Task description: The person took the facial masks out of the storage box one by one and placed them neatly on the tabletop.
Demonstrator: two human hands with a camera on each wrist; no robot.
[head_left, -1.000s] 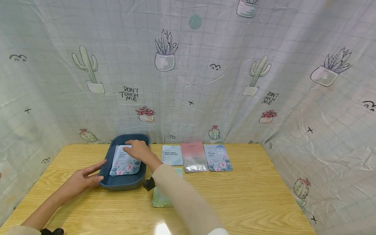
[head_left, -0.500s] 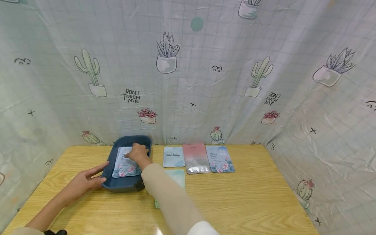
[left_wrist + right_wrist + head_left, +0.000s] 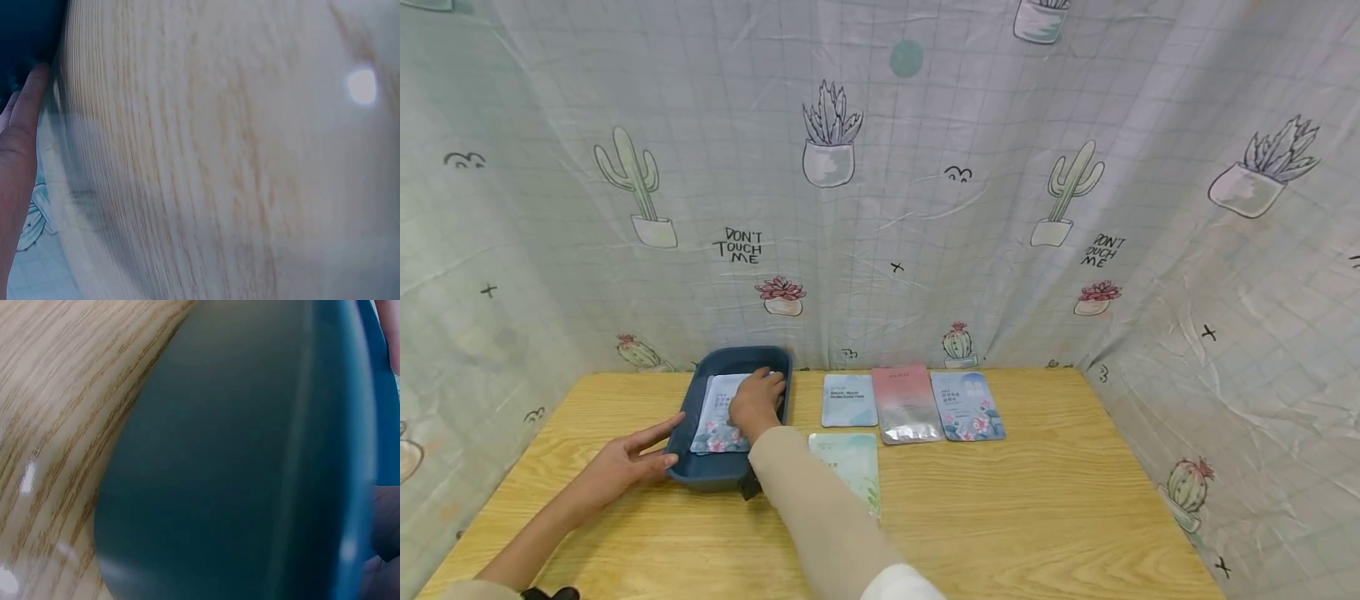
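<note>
A dark blue plastic bin [image 3: 711, 483] stands at the left of the table. Inside lie light-blue floral sachets [image 3: 718, 421], one stacked over another, slightly offset. My left hand [image 3: 625, 462] touches the bin's left side, fingers extended and thumb near its front corner. In the left wrist view, the fingers [image 3: 28, 103] lie along the dark bin. My right hand [image 3: 756, 404] reaches into the bin from the right, resting on the sachets' right side, fingers spread toward the right wall. Its fingertips are partly hidden. The right wrist view is mostly filled by the bin's outer wall [image 3: 206, 462].
Right of the bin lie a small pale-blue sachet [image 3: 848, 408], a pink and silver sachet [image 3: 908, 404] and a blue floral sachet [image 3: 967, 406]. A green sachet [image 3: 850, 454] is partly covered by my right sleeve [image 3: 827, 508]. A cactus-print curtain [image 3: 880, 208] hangs behind the table [image 3: 1037, 500].
My right hand has moved from the sachets' top toward their right side, lower in the bin. The left hand stays at the bin's side. The view has shifted slightly.
</note>
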